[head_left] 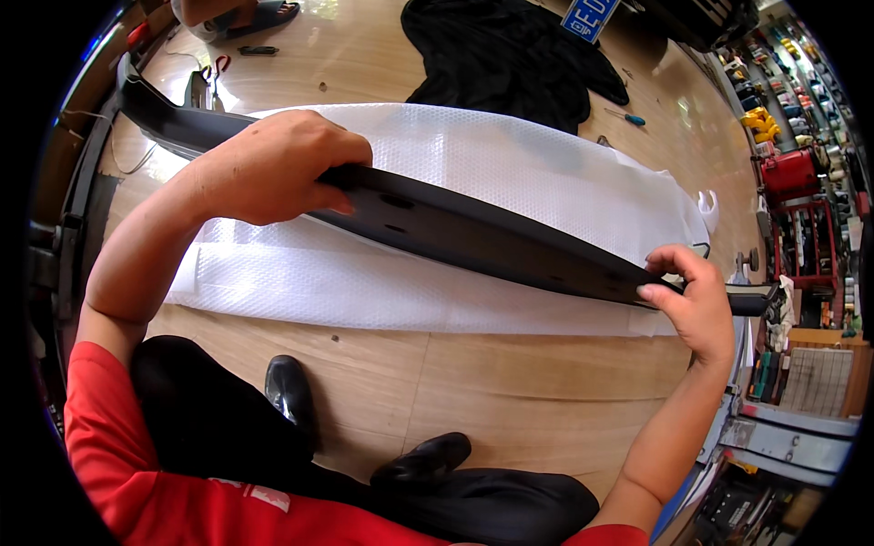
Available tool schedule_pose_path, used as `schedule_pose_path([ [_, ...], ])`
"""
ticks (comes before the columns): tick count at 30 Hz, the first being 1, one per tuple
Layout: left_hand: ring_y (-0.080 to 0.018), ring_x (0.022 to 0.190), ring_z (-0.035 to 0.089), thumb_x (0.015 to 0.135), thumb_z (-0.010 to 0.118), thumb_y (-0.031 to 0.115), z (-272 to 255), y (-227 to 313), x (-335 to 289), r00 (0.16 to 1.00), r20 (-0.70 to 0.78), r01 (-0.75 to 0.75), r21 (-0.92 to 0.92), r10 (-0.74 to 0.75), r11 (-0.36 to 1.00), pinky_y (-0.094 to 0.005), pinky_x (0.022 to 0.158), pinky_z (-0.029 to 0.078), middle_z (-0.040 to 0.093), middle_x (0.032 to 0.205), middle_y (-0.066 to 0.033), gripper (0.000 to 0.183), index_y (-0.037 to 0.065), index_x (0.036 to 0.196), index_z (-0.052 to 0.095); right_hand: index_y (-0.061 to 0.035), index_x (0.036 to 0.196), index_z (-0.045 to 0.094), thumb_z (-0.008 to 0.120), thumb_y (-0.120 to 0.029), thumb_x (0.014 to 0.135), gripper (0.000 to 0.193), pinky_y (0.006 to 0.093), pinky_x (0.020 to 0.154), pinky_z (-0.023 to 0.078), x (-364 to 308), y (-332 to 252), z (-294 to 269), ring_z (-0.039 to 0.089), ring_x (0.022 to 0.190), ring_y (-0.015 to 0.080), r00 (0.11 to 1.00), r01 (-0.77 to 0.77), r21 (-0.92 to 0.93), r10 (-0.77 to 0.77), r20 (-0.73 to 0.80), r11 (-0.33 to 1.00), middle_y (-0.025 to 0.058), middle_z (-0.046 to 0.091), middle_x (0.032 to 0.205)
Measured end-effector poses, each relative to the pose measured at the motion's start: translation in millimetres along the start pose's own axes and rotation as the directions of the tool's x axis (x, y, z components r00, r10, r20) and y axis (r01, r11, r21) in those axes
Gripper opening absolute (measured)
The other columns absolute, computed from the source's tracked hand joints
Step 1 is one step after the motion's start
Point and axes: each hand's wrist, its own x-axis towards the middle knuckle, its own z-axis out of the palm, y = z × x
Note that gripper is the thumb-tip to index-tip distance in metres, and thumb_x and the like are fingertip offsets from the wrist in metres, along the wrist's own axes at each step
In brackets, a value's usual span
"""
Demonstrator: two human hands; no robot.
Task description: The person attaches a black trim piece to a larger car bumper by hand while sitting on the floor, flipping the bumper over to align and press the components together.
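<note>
Remotely, I had the left hand (278,168) and right hand (696,296) pinching the long black trim panel (482,235) well apart, likely balancing its length over cushioning bubble wrap (537,156).

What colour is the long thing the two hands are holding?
The long thing is black, seen best in the head view.

Both the left hand (289,168) and right hand (689,296) grip a long black panel (473,232) over white bubble wrap (364,289).
</note>
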Motion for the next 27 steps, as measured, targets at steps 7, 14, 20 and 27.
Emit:
schedule_pose_path([
  [7,-0.0371,0.086,0.066,0.074,0.083,0.013,2,2,3,1.0,0.01,0.009,-0.004,-0.009,1.0,-0.0447,0.077,0.05,0.068,0.088,-0.016,0.034,0.002,0.101,0.065,0.003,0.1,0.065,0.078,-0.005,0.073,0.031,0.0322,0.08,0.051,-1,0,5,0.064,0.085,0.0198,0.995,0.098,0.044,-0.098,0.003,0.994,0.0105,0.068,0.09],
  [14,-0.0364,0.088,0.066,0.076,0.081,0.014,-2,1,-1,0.997,0.06,0.052,-0.025,-0.05,0.998,-0.0455,0.078,0.049,0.068,0.087,-0.0148,0.031,0.004,0.102,0.066,0.0024,0.099,0.065,0.076,-0.006,0.075,0.028,0.0377,0.077,0.05,10,-15,24,0.064,0.085,0.0346,0.989,0.144,-0.117,-0.137,0.062,0.983,0.0187,0.066,0.091],
  [20,-0.0359,0.091,0.067,0.084,0.076,0.02,-6,3,1,0.996,0.083,0.005,0.018,-0.007,1.0,-0.0462,0.08,0.05,0.069,0.088,-0.0151,0.025,0.004,0.101,0.066,0.001,0.093,0.063,0.076,-0.004,0.076,0.022,0.0433,0.075,0.048,1,-24,38,0.061,0.084,0.0406,0.978,0.192,-0.255,-0.207,-0.033,0.948,0.0194,0.063,0.088],
  [27,-0.038,0.09,0.067,0.087,0.075,0.022,-3,-3,-7,0.996,0.087,-0.023,-0.016,0.024,1.0,-0.0466,0.079,0.051,0.069,0.087,-0.0163,0.026,0.002,0.101,0.067,0.0029,0.091,0.061,0.072,-0.002,0.073,0.021,0.0378,0.069,0.046,12,-34,53,0.059,0.074,0.0338,0.95,0.277,-0.221,-0.3,-0.081,0.935,0.0172,0.06,0.081],
])
